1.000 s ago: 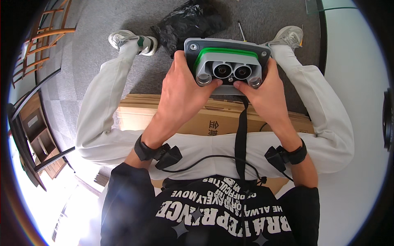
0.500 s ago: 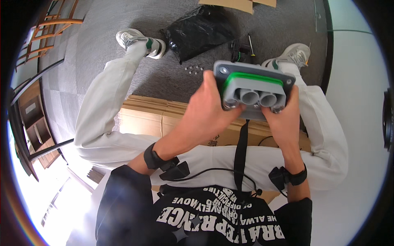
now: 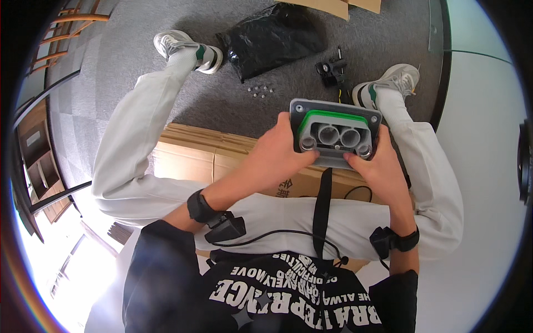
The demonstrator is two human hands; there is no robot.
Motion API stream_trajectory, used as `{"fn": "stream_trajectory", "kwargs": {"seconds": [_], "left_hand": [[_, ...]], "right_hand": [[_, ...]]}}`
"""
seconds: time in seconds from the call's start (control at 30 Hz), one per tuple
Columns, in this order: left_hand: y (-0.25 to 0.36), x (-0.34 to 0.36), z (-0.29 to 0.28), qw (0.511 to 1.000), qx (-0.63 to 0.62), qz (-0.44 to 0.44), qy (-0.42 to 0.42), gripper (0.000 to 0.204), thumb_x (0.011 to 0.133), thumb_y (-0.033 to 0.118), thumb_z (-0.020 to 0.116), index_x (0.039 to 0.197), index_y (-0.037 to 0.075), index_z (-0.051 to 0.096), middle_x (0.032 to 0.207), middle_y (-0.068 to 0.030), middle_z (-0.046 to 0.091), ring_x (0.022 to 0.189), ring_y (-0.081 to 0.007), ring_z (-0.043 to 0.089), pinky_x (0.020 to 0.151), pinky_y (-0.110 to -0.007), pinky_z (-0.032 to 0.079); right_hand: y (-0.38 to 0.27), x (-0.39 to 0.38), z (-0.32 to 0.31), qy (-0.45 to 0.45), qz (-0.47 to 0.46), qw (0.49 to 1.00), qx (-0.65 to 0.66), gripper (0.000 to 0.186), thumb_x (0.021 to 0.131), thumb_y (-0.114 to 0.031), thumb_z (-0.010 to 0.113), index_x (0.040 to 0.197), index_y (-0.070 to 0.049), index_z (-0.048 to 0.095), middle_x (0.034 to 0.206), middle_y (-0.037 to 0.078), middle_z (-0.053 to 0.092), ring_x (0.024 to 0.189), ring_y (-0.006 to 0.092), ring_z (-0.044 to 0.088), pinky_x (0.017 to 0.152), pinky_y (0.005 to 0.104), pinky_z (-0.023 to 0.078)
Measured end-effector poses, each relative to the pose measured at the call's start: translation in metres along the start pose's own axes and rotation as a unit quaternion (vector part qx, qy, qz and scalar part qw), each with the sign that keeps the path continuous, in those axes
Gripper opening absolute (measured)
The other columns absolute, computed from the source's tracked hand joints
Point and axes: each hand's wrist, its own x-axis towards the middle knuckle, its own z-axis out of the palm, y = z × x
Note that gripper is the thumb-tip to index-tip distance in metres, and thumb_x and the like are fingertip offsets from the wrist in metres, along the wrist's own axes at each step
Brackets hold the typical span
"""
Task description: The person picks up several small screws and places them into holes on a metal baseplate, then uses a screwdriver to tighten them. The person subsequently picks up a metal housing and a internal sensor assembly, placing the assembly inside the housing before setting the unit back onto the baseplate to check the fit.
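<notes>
Between my two hands is a grey industrial connector housing (image 3: 336, 157) with a flat flange, a bright green seal and two round tubes in its middle. My left hand (image 3: 284, 145) grips its left end, thumb on the near lower edge and fingers behind the flange. At the right end my right hand (image 3: 383, 166) is closed on it the same way, with the thumb near the lower right corner. The open face with the tubes is turned toward me. The fingers behind the housing are mostly hidden.
Flattened cardboard (image 3: 186, 158) lies between my legs. Beyond it on the grey carpet are several small metal pieces (image 3: 260, 90), a black plastic bag (image 3: 272, 41) and a small black device (image 3: 331, 72). A cardboard flap (image 3: 322, 6) shows at the far edge; a white surface (image 3: 483, 166) stands right.
The connector housing has tipped, so more of its open face shows, and it has moved slightly lower and left. Both hands keep hold of it.
</notes>
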Motion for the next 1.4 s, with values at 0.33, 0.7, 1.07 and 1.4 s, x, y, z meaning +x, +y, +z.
{"fn": "stream_trajectory", "kwargs": {"seconds": [0.33, 0.7, 1.07, 1.4], "left_hand": [[-0.015, 0.009, -0.021, 0.995, 0.017, 0.041, 0.085, 0.07, 0.086, 0.019, 0.072, 0.141, -0.005, 0.036, 0.118, -0.0244, 0.064, 0.115, -0.0356, 0.063, 0.097, -0.038, 0.048], [-0.001, 0.008, -0.046, 0.997, -0.044, 0.029, 0.054, 0.061, 0.088, 0.017, 0.071, 0.138, -0.005, 0.044, 0.115, -0.0115, 0.065, 0.105, -0.0142, 0.06, 0.092, -0.028, 0.047], [-0.029, 0.017, -0.04, 0.794, -0.574, -0.051, -0.193, 0.056, 0.098, 0.035, 0.047, 0.136, -0.006, 0.046, 0.119, -0.0239, 0.06, 0.061, -0.0198, 0.054, 0.053, -0.03, 0.044], [-0.027, 0.014, 0.0, 0.519, -0.725, -0.095, -0.442, 0.079, 0.087, 0.049, 0.055, 0.144, -0.002, 0.04, 0.085, -0.0049, 0.043, 0.053, -0.0136, 0.042, 0.044, -0.025, 0.032]], "right_hand": [[-0.002, 0.006, 0.006, -0.087, -0.043, 0.985, 0.145, 0.062, 0.087, -0.014, 0.075, 0.136, 0.003, 0.042, 0.117, 0.016, 0.064, 0.105, 0.02, 0.063, 0.093, 0.0337, 0.05], [-0.009, 0.02, -0.006, -0.106, -0.044, 0.957, 0.268, 0.041, 0.1, -0.023, 0.063, 0.129, 0.003, 0.052, 0.112, 0.005, 0.063, 0.102, 0.009, 0.057, 0.091, 0.0249, 0.047], [-0.012, 0.026, -0.023, -0.142, -0.144, 0.905, 0.375, 0.043, 0.104, -0.029, 0.054, 0.134, 0.001, 0.054, 0.103, 0.005, 0.064, 0.093, 0.0126, 0.061, 0.085, 0.0281, 0.049], [-0.015, 0.02, 0.01, -0.06, -0.233, 0.947, 0.212, 0.078, 0.085, -0.016, 0.078, 0.151, -0.006, 0.036, 0.137, 0.016, 0.053, 0.125, 0.0269, 0.055, 0.107, 0.04, 0.043]]}}
